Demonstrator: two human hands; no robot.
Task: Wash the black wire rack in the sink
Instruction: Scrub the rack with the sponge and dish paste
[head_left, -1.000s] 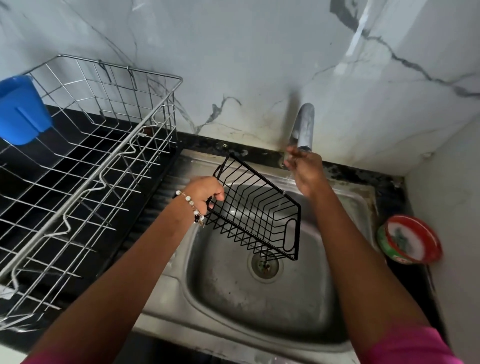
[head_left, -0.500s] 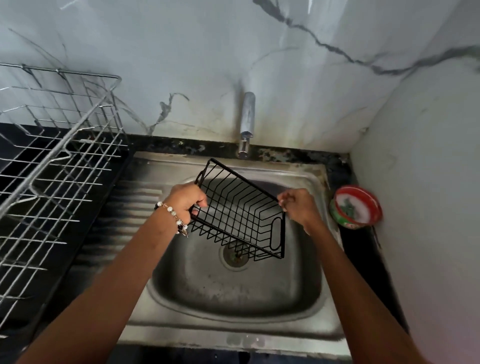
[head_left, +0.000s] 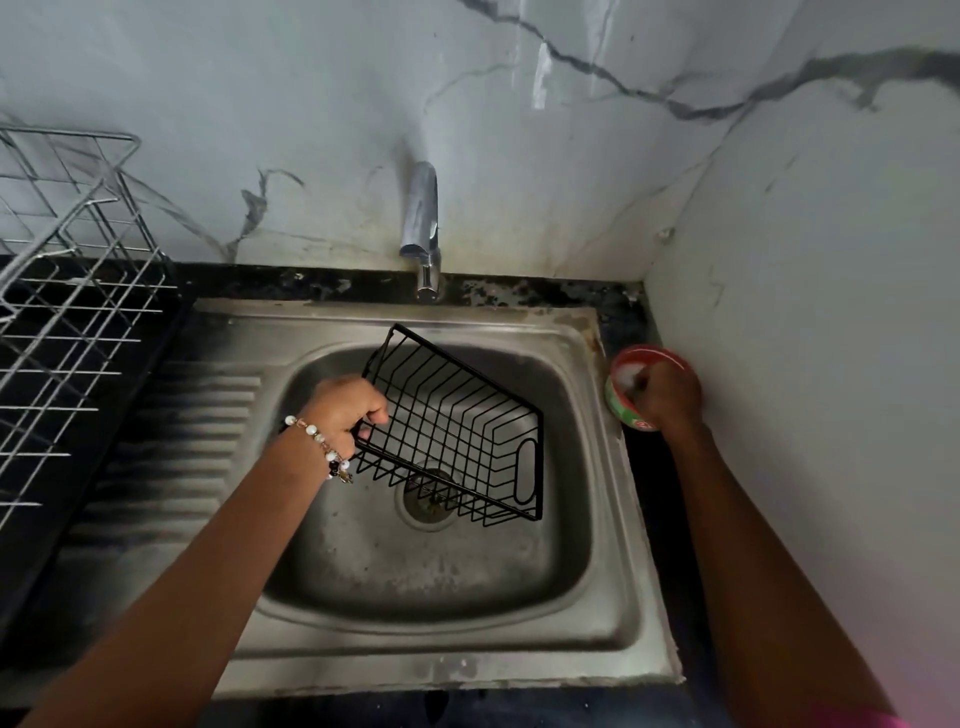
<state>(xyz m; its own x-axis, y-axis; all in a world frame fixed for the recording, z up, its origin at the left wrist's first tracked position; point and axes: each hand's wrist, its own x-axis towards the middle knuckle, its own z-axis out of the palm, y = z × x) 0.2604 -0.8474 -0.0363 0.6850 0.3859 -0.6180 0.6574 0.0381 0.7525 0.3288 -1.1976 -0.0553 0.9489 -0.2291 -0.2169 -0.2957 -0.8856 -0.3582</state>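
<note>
black wire rack (head_left: 457, 426): shallow rectangular basket of thin black wires with an oval handle loop at its right end, held tilted above the sink (head_left: 613, 613) basin, over the drain, nearer the back left of the bowl, open side facing up-right. steel sink looks wet, stained.

- My left hand (head_left: 347, 410) grips the near-left edge of the black rack (head_left: 457, 426), tilted over the sink (head_left: 363, 644) drain (head_left: 430, 500).
- My right hand (head_left: 670, 397) reaches into the red tub (head_left: 621, 400) on the counter just right of the sink; its fingers are hidden.
- Tap (head_left: 422, 223) behind, silver dish rack (head_left: 67, 291) at left.
</note>
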